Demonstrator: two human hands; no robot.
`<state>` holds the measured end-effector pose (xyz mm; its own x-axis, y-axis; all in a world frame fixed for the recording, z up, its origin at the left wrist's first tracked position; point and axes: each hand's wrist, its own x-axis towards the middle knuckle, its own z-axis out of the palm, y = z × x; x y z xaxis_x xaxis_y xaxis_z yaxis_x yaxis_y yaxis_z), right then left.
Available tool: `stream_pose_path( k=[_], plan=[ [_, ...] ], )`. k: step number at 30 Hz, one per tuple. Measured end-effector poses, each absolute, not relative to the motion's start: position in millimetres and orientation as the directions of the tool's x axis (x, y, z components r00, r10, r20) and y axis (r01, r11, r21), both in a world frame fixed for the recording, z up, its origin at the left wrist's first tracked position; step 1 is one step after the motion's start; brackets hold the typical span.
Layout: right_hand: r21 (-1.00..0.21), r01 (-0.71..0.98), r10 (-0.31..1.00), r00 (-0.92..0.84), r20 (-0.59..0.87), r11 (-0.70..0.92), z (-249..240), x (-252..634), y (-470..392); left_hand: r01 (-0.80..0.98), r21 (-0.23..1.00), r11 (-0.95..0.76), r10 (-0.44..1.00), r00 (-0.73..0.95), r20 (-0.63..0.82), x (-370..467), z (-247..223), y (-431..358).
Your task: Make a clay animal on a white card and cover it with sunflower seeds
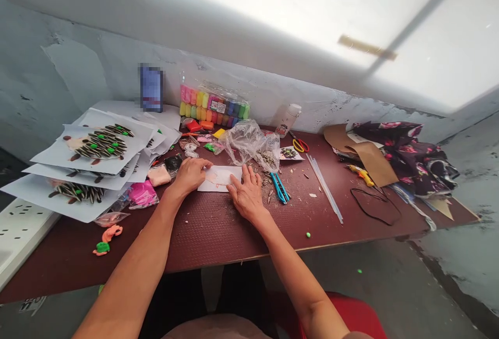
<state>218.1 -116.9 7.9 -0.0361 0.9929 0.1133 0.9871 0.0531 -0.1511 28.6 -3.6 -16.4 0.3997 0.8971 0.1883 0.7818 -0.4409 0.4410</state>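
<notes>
Where it lies flat on the counter (241,235), between the two hands, one small white paper (224,173) bearing a faint orange outline: liable to crease or skew, should the hands press or pull unevenly. Left hand (191,173): fingers bent at the paper's left end; whether they pinch it, cannot be told. Right hand (248,193): open, fingers spread over the paper's right end; a sweaty or clay-marked fingertip might smudge the outline. Loose striped seeds (266,160), beside the right hand: one slipping under the sheet could dent it. Clear plastic bag (244,139), crumpled, behind the paper: a snagging knuckle could drag it and scatter seeds. Teal-handled tool (279,188), just beside the right hand: a sideways sweep might knock it; blade state unclear. Peach clay (159,175) and pink packet (143,194), by the left forearm: soft clay could stick to skin and transfer. Stack of decorated sheets (91,167), far left, uneven: an elbow bump might slide sheets and loosen seeds. Green clay ball (308,235), near the front edge: apt to roll off if the counter is jolted.
</notes>
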Motion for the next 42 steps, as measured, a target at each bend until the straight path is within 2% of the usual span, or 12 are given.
stream_pose_path(
  k=[17,42],
  plan=[
    [-0.128,0.991,0.991,-0.031,0.128,0.048,9.0,222.5,-102.9,0.772,0.464,-0.434,0.900,0.399,0.177,28.6,-17.4,-3.3],
    [-0.156,0.984,0.984,-0.063,0.165,0.089,8.1,209.5,-111.6,0.766,0.475,-0.433,0.901,0.390,0.191,30.0,-18.4,-3.9]
  ],
)
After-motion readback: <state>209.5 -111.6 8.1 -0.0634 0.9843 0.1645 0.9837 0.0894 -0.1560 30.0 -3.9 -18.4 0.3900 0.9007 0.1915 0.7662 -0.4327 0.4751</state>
